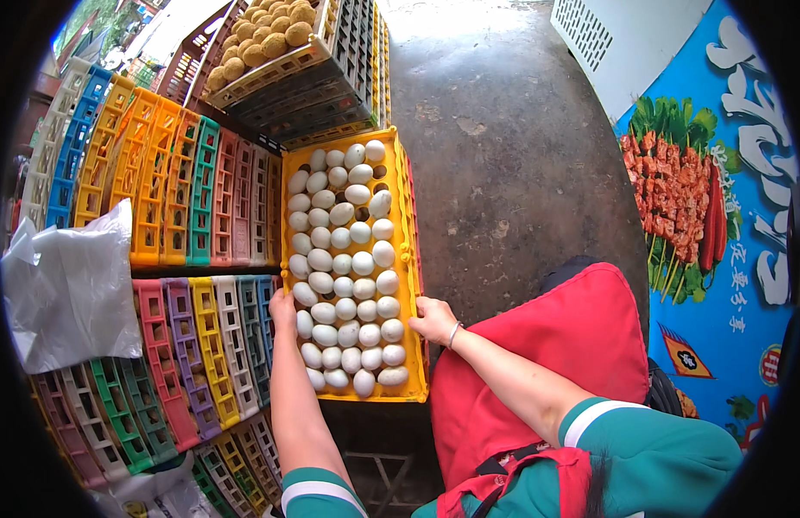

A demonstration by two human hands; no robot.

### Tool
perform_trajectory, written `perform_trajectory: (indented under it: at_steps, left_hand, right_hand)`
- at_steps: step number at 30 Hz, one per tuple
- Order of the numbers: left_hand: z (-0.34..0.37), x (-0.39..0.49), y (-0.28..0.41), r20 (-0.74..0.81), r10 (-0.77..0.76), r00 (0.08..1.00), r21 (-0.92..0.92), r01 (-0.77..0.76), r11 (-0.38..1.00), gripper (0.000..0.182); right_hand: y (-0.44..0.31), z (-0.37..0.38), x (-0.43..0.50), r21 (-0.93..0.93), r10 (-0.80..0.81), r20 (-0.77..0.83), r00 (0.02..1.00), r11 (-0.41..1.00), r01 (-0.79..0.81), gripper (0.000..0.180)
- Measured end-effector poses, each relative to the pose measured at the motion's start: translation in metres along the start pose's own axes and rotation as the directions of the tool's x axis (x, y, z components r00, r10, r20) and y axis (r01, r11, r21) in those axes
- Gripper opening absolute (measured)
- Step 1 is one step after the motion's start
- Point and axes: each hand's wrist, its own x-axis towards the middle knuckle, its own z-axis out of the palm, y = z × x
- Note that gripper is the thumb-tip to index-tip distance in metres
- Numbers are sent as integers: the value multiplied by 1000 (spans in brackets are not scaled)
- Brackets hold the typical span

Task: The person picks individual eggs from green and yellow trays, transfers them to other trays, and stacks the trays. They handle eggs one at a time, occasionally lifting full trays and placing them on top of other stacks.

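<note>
A yellow plastic egg tray [409, 285] lies before me, filled with rows of pale eggs [341, 263]. Several of its holes hold no egg, mostly towards the far end. My left hand [283, 312] grips the tray's left side, its fingertips partly hidden. On the opposite side, my right hand [435, 321] holds the right rim, thumb near the top edge and a bracelet [454, 334] at the wrist. Under the tray's right side, a pinkish-red edge [415, 239] shows.
Stacks of coloured plastic crates [199, 188] stand at left, with a plastic bag [69, 285] over them. Brown-coated eggs [270, 32] fill a crate stack ahead. My red apron [536, 375] spreads at right, beside a blue food banner [749, 272]. Concrete floor [490, 162] lies beyond.
</note>
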Motion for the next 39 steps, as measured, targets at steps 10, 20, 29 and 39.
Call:
perform_trajectory:
  at_steps: [10, 20, 29, 39]
  left_hand:
    - [7, -8, 29, -98, 20, 995, 564, 38, 825, 24]
    - [11, -13, 37, -252, -30, 967, 725, 209, 656, 28]
    - [22, -28, 14, -290, 136, 947, 509, 33, 860, 32]
    - [4, -116, 17, -459, 165, 873, 368, 18, 930, 21]
  right_hand:
    - [10, 3, -4, 128, 76, 103, 992, 988, -88, 28]
    - [29, 26, 11, 359, 119, 196, 973, 915, -184, 25]
    - [28, 36, 19, 240, 177, 169, 970, 947, -215, 31]
    - [-15, 20, -9, 184, 402, -96, 911, 906, -381, 48]
